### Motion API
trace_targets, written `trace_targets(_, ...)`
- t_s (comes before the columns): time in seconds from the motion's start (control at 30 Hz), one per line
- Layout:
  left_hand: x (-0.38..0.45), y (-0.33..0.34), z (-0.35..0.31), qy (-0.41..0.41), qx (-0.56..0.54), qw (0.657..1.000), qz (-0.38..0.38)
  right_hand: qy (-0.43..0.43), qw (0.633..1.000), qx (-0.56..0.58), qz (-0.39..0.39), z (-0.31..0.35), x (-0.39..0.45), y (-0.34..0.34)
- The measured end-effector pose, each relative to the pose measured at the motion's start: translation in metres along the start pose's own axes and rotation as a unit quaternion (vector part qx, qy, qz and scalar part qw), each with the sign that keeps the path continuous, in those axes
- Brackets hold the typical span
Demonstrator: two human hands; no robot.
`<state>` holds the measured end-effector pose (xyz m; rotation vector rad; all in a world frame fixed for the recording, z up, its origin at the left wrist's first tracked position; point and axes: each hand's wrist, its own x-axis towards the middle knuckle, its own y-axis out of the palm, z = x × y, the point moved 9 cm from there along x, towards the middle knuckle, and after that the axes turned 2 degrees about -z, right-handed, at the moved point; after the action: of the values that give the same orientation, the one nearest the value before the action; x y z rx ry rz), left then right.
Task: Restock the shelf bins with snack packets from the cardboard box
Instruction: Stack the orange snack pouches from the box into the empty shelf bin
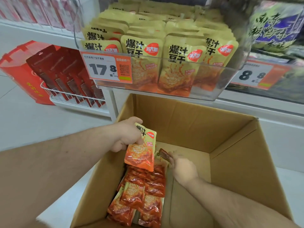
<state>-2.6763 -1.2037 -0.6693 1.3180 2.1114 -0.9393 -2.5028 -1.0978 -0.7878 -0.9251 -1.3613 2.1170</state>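
Over the open cardboard box (pixel 189 125), a left hand (pixel 127 134) grips a yellow-orange snack packet (pixel 141 152); the right hand (pixel 184 168) pinches a dark packet (pixel 164 154) above more packets (pixel 143 195), below a full clear shelf bin (pixel 164 63).

Bright, even light from overhead fills the aisle, with soft shadows inside the cardboard box (pixel 189 122). The right hand (pixel 184 168) smears with motion blur. Wide-angle bending curves the edges, and the green packets (pixel 276 30) look blurred.
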Motion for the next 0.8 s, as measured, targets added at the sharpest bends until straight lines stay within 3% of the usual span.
trace_targets(0.1,-0.015,0.006,-0.002,-0.005,-0.064,0.997,0.035,-0.02,0.993,0.031,-0.114,0.006,-0.026,-0.081)
trace_targets(0.27,-0.047,0.024,-0.019,0.008,-0.2,0.974,0.105,-0.159,0.946,0.073,-0.274,0.045,-0.095,-0.182)
trace_targets(0.43,-0.084,0.045,-0.051,0.063,-0.273,0.94,0.194,-0.317,0.895,-0.064,-0.307,0.1,-0.152,-0.205)
trace_targets(0.53,-0.111,0.052,-0.063,0.09,-0.26,0.933,0.234,-0.34,0.883,-0.102,-0.306,0.108,-0.166,-0.205)
trace_targets(0.6,-0.124,0.051,-0.069,0.11,-0.269,0.932,0.215,-0.342,0.883,-0.106,-0.304,0.113,-0.171,-0.208)
trace_targets(0.73,-0.126,0.036,-0.076,0.173,-0.257,0.945,0.103,-0.31,0.89,-0.124,-0.31,0.123,-0.185,-0.218)
trace_targets(0.8,-0.129,0.022,-0.079,0.217,-0.18,0.958,0.04,-0.304,0.885,-0.091,-0.341,0.124,-0.191,-0.241)
